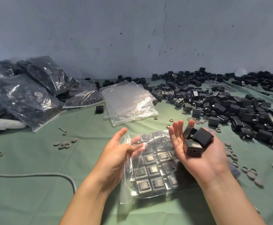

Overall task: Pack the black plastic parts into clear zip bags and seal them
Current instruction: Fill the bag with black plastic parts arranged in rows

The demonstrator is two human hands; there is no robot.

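Pinching the zip bag's (pixel 155 169) mouth edge at lower centre, the left hand (pixel 116 153) held it open. The right hand (pixel 195 156), palm flat, carried three black parts (pixel 202 137). Green tabletop (pixel 27 200) spread lower left.

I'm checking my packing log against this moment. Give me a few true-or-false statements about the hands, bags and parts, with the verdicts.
1. The left hand holds a bag by its edge. True.
2. That bag is empty. False: rows of black parts fill it.
3. The right hand carries loose parts on its upturned palm. True.
4. Empty bags lie stacked beyond the hands. True.
5. The big pile of parts lies on the left. False: the heap lies on the right; filled bags lie on the left.
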